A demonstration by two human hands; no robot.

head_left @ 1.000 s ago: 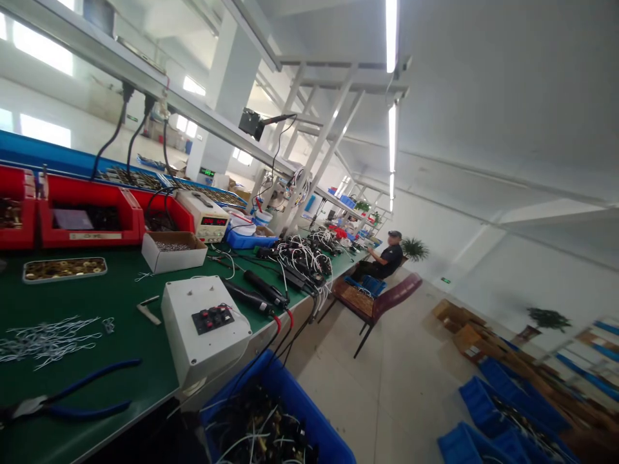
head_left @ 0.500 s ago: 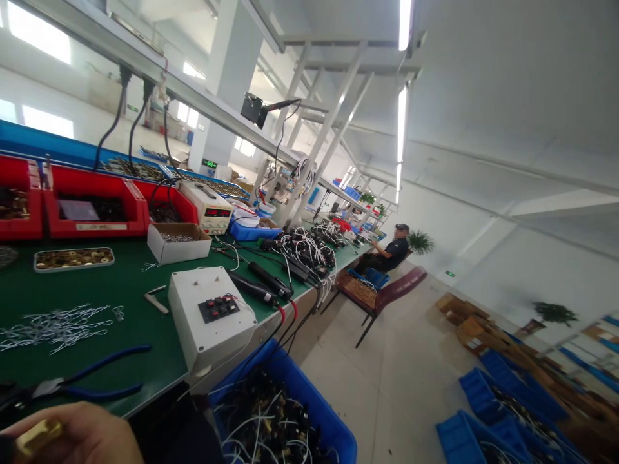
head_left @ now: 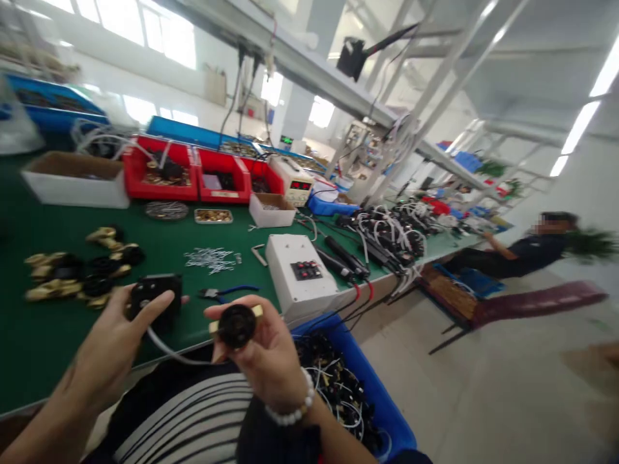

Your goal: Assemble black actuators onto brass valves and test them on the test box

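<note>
One black box [head_left: 155, 284] newly visible in left hand [head_left: 112, 327].

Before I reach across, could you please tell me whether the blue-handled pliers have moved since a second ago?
No visible move: the blue-handled pliers still lie left of the white box, handles towards it.

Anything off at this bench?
Nothing clearly broken or spilled. Slightly untidy: bent wire pieces lie in a loose heap on the green bench rather than in a tray, and part of the cable tangle hangs over its front edge, where it might snag. The right hand's black-and-brass part shows no evident damage.
</note>
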